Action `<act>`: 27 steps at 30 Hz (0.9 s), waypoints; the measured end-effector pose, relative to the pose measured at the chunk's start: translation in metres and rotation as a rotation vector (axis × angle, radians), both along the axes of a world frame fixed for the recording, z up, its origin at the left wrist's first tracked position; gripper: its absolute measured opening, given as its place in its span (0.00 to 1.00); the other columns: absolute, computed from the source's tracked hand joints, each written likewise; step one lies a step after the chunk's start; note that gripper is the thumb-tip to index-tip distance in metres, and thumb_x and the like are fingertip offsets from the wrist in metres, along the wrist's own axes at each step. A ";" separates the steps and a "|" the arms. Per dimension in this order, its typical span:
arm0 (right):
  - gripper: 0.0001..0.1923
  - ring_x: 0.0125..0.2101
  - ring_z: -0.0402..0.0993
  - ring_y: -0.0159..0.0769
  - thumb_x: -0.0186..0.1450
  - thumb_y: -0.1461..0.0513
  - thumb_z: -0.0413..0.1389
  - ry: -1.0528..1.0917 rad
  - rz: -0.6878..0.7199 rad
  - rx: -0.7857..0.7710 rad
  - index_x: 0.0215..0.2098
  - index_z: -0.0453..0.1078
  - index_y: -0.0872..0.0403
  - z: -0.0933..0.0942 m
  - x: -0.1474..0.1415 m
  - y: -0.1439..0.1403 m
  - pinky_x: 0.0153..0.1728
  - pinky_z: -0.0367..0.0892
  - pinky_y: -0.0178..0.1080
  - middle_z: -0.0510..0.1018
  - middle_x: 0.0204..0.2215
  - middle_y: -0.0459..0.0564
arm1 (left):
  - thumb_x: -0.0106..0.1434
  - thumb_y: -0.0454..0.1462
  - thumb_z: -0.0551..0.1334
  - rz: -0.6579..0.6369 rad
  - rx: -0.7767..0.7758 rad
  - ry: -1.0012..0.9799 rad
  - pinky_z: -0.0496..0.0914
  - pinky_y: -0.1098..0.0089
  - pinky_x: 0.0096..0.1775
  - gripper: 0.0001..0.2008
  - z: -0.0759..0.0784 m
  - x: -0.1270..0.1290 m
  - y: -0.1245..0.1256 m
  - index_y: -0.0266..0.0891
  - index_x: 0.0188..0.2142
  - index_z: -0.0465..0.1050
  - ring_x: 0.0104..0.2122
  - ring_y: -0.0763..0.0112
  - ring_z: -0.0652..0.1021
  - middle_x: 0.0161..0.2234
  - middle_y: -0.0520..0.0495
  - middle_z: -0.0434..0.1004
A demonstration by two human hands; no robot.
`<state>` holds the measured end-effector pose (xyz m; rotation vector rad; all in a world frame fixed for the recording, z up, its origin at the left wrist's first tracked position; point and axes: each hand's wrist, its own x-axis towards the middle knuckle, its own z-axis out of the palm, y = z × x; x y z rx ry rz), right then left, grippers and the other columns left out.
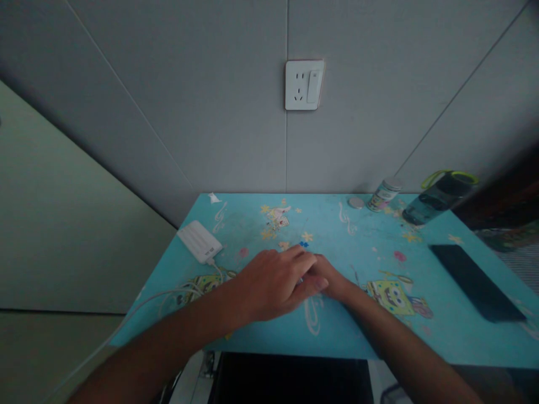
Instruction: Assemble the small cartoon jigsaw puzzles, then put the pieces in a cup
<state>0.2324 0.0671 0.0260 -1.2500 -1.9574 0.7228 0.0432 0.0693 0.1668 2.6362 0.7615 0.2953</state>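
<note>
Both hands meet above the front middle of a light blue table (295,336) printed with cartoon figures. My left hand (278,283) lies across my right hand, its fingers bent over it and the thumb stretched along the near side. My right hand (330,275) comes in from the right and is mostly covered. Its fingers are hidden behind the left hand. No separate object shows between the hands. A white power bank (199,241) with a white cable (155,294) lies to the left of my left hand.
At the back right stand a small printed can (384,195), a round lid (356,203) and a dark bottle (438,197) with a green strap. A black phone-like slab (475,282) lies on the right. A wall socket (304,85) is above. A black seat (295,379) is below the front edge.
</note>
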 end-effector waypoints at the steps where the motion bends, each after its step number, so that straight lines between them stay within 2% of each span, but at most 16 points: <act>1: 0.06 0.29 0.74 0.31 0.68 0.63 0.56 -0.001 0.015 -0.026 0.34 0.74 0.54 0.002 0.004 0.001 0.30 0.67 0.31 0.79 0.28 0.42 | 0.75 0.46 0.50 0.011 -0.046 -0.071 0.68 0.64 0.39 0.17 0.000 -0.001 0.003 0.38 0.47 0.72 0.39 0.61 0.77 0.41 0.43 0.76; 3: 0.07 0.28 0.72 0.31 0.68 0.60 0.57 0.010 0.015 -0.083 0.35 0.74 0.55 0.011 0.012 0.004 0.30 0.67 0.32 0.78 0.27 0.43 | 0.75 0.43 0.50 0.068 -0.137 -0.244 0.67 0.67 0.39 0.16 -0.003 -0.005 0.010 0.38 0.42 0.73 0.36 0.66 0.76 0.35 0.46 0.75; 6: 0.08 0.29 0.71 0.32 0.66 0.57 0.61 0.092 -0.060 -0.150 0.36 0.73 0.55 0.036 0.022 0.001 0.31 0.67 0.34 0.77 0.28 0.44 | 0.75 0.44 0.52 0.262 -0.348 -0.547 0.63 0.73 0.29 0.17 -0.015 -0.012 0.020 0.38 0.34 0.72 0.24 0.75 0.68 0.24 0.53 0.67; 8: 0.09 0.30 0.72 0.32 0.65 0.56 0.63 0.143 -0.075 -0.164 0.36 0.74 0.54 0.061 0.023 -0.009 0.33 0.68 0.34 0.77 0.29 0.45 | 0.73 0.45 0.54 0.402 -0.591 -0.772 0.56 0.76 0.22 0.18 -0.026 -0.016 0.025 0.38 0.31 0.72 0.19 0.78 0.62 0.20 0.56 0.60; 10: 0.08 0.32 0.73 0.32 0.65 0.56 0.63 0.153 -0.032 -0.157 0.36 0.75 0.53 0.086 0.019 -0.023 0.35 0.68 0.35 0.78 0.30 0.45 | 0.70 0.45 0.59 0.502 -0.945 -1.041 0.50 0.78 0.18 0.16 -0.038 -0.018 0.029 0.37 0.29 0.70 0.15 0.82 0.57 0.17 0.58 0.57; 12: 0.07 0.33 0.75 0.31 0.66 0.56 0.63 0.155 0.056 -0.143 0.37 0.76 0.51 0.107 0.012 -0.035 0.35 0.69 0.34 0.80 0.32 0.44 | 0.67 0.43 0.63 0.553 -1.276 -1.264 0.47 0.79 0.16 0.14 -0.047 -0.018 0.031 0.37 0.28 0.69 0.14 0.83 0.55 0.16 0.60 0.54; 14: 0.05 0.35 0.76 0.30 0.68 0.58 0.62 0.134 0.157 -0.129 0.38 0.77 0.50 0.120 0.005 -0.044 0.38 0.70 0.33 0.81 0.34 0.43 | 0.66 0.40 0.63 0.568 -1.476 -1.373 0.47 0.79 0.15 0.14 -0.054 -0.017 0.031 0.37 0.26 0.66 0.13 0.83 0.54 0.16 0.61 0.52; 18: 0.07 0.41 0.77 0.32 0.71 0.60 0.58 0.021 0.309 -0.061 0.43 0.78 0.49 0.127 -0.006 -0.045 0.46 0.70 0.36 0.82 0.38 0.45 | 0.69 0.37 0.57 0.592 -1.610 -1.417 0.49 0.80 0.13 0.14 -0.058 -0.014 0.026 0.38 0.25 0.63 0.12 0.83 0.53 0.16 0.62 0.49; 21: 0.10 0.42 0.77 0.33 0.73 0.60 0.54 -0.053 0.374 -0.049 0.43 0.79 0.50 0.127 -0.010 -0.040 0.46 0.70 0.38 0.82 0.39 0.47 | 0.70 0.36 0.54 0.611 -1.655 -1.466 0.49 0.81 0.12 0.14 -0.060 -0.011 0.019 0.38 0.26 0.62 0.11 0.84 0.54 0.17 0.61 0.50; 27: 0.13 0.40 0.78 0.33 0.75 0.61 0.49 -0.077 0.356 -0.091 0.48 0.77 0.50 0.132 -0.010 -0.038 0.46 0.71 0.37 0.83 0.41 0.47 | 0.71 0.35 0.51 0.637 -1.608 -1.520 0.51 0.82 0.13 0.14 -0.060 -0.005 0.013 0.37 0.27 0.62 0.12 0.85 0.55 0.18 0.61 0.50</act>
